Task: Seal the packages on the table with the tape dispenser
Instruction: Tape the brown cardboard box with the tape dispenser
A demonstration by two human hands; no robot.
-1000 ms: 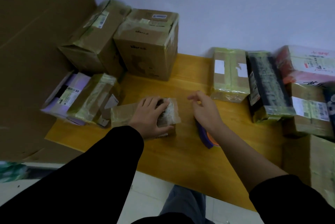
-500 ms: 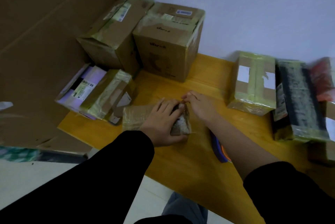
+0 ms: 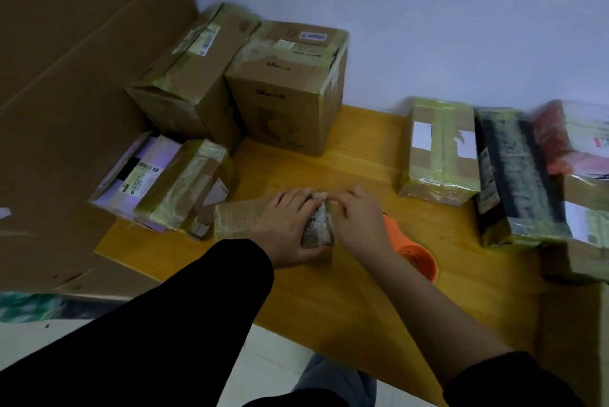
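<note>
A small brown package (image 3: pixel 237 219) wrapped in clear tape lies on the yellow wooden table (image 3: pixel 362 301), near its front edge. My left hand (image 3: pixel 286 225) holds it down, fingers over the top and thumb along the near side. My right hand (image 3: pixel 362 222) meets the package's right end, its curled fingertips pinching at the taped top edge. The orange tape dispenser (image 3: pixel 418 258) lies on the table just right of my right wrist, partly hidden by it, with no hand on it.
Taped boxes line the back: a leaning box (image 3: pixel 194 77), a tall box (image 3: pixel 286 93), a purple package (image 3: pixel 138 176) and a taped box (image 3: pixel 184 189) at left. At right sit a brown box (image 3: pixel 441 149), a black package (image 3: pixel 514 172) and a red package (image 3: pixel 566 143). A big cardboard sheet (image 3: pixel 66 77) stands at left.
My right hand moved left from above the dispenser onto the package's right end. The dispenser now shows beside my wrist. My left hand stayed on the package.
</note>
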